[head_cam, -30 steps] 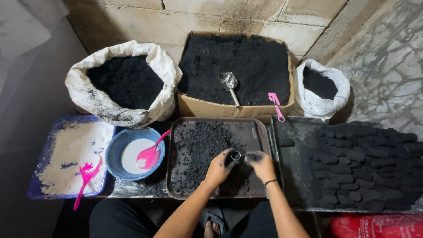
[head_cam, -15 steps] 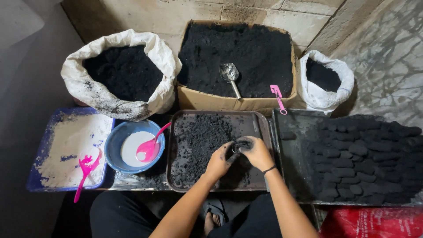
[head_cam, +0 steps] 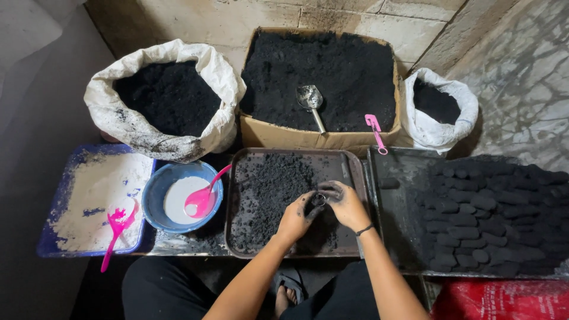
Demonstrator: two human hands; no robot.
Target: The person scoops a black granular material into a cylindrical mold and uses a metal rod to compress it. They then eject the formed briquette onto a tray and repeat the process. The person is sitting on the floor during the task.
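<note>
- L hand [head_cam: 298,217] + R hand [head_cam: 348,204] meet over dark tray [head_cam: 353,172], both curled tight round a small metal ring mould [head_cam: 319,200]; fingers black w/ powder.
- Mould sits above tray's right half, just right of the loose black powder heap [head_cam: 269,189].
- To do well, I judge: keep mould over tray so spill lands there; press evenly, thumbs level.
- Right of tray: sheet of formed black lumps [head_cam: 492,207].
- Left of tray: blue bowl [head_cam: 155,192] w/ pink spoon [head_cam: 203,198].
</note>
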